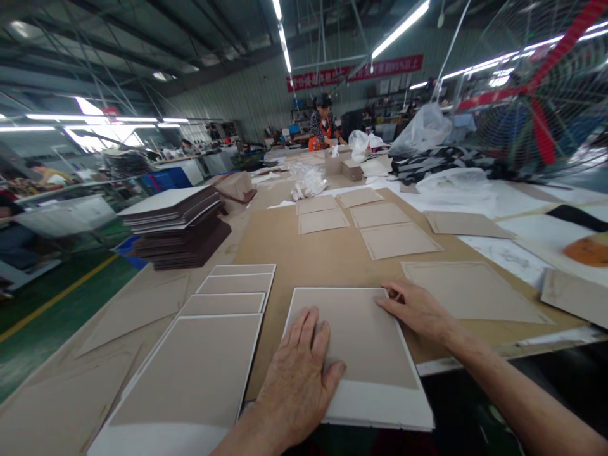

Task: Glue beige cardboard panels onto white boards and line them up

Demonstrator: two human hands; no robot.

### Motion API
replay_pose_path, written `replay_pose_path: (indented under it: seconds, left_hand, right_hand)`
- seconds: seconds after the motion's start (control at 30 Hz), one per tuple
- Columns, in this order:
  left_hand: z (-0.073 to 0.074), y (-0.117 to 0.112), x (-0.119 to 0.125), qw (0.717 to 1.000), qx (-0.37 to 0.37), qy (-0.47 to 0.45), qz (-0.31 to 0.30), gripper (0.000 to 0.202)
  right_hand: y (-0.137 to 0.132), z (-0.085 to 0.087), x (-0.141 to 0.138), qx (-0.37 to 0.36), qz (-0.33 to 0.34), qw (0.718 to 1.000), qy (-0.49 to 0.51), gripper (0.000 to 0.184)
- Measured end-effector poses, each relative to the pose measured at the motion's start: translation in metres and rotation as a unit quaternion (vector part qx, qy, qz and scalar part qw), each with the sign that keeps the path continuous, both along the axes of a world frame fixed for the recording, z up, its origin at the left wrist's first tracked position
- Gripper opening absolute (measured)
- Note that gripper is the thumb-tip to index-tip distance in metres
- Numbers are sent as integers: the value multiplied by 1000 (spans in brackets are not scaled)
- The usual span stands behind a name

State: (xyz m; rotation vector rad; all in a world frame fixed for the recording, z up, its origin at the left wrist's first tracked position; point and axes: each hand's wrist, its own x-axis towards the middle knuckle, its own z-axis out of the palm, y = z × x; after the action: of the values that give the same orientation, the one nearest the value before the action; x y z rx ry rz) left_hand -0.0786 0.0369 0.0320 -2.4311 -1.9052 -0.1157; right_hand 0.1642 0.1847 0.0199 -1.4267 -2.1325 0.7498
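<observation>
While our left hand (pixel 304 370) lies palm down across it, the white-edged beige panel (pixel 368 354) sits directly in front of us, its near white strip reaching past the edge of the worktable (pixel 223 250). We grasp nothing with that left hand; its fingers rest extended on the panel's left side, thumb spread away. Our right hand (pixel 415 310) is at the panel's far right corner, thumb on the upper face and fingers bent around the corner, though we cannot tell whether they pinch it.

Beneath the panel we see a tan cardboard sheet (pixel 273 240). Just to the left, a row of overlapping white-edged panels (pixel 204 361) runs away from us, and past it rises a stack of dark brown boards (pixel 178 231). To our right lies a large beige piece (pixel 470 291); farther forward, smaller beige pieces (pixel 380 215) form two columns.

Beyond these we have a crumpled clear plastic bag (pixel 308 180), and on the right a black-and-grey striped cloth (pixel 441 163) near a caged fan with red blades (pixel 541 95). Well apart from us, a co-worker in an orange apron (pixel 316 139) stands at the table's far end, below a red banner (pixel 356 73).
</observation>
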Motion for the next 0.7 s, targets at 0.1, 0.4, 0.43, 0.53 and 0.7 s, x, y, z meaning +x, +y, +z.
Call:
replay_pose_path:
  seconds: [0.1, 0.4, 0.43, 0.53, 0.7]
  left_hand:
    - [-1, 1, 0, 1000, -7, -2, 5, 57]
    - [10, -6, 3, 996, -66, -63, 22, 67]
    - [10, -7, 3, 995, -66, -69, 19, 68]
    - [9, -9, 2, 995, -51, -79, 13, 69]
    - [5, -9, 3, 996, -30, -80, 5, 70]
  right_hand:
    - [3, -1, 2, -9, -30, 998, 54, 41]
    - [-4, 11, -8, -170, -29, 955, 240, 55]
    - [-6, 11, -9, -201, -31, 944, 260, 61]
    - [-12, 10, -9, -280, -33, 903, 325, 68]
    - [-17, 6, -14, -249, -78, 904, 340, 42]
